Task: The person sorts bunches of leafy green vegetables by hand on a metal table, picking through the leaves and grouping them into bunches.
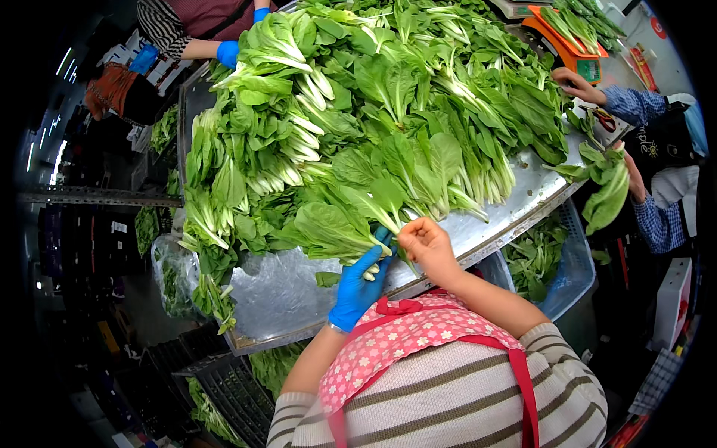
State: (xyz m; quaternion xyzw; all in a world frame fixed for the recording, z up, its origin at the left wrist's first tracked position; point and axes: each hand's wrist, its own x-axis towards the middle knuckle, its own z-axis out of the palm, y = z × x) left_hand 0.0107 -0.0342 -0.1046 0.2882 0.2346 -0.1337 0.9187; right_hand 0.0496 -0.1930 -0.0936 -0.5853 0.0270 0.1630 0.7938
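Note:
My left hand (358,285), in a blue glove, grips a bunch of leafy greens (330,227) by the pale stem ends. The leaves point up and to the left. My bare right hand (428,249) pinches the stem base of a green stalk (367,204), right beside the bunch. Both hands are just above the near edge of a metal table (280,297). A large heap of leafy greens (386,84) covers most of the table beyond them. A loose leaf (327,279) lies on the metal, left of my gloved hand.
A co-worker's blue-gloved hand (227,54) touches the heap at far left. Another person's hands (577,84) are at the right, near greens and scissors (605,119). An orange scale (560,47) stands behind. Below the table's right edge, a blue plastic crate (577,257) holds leaves.

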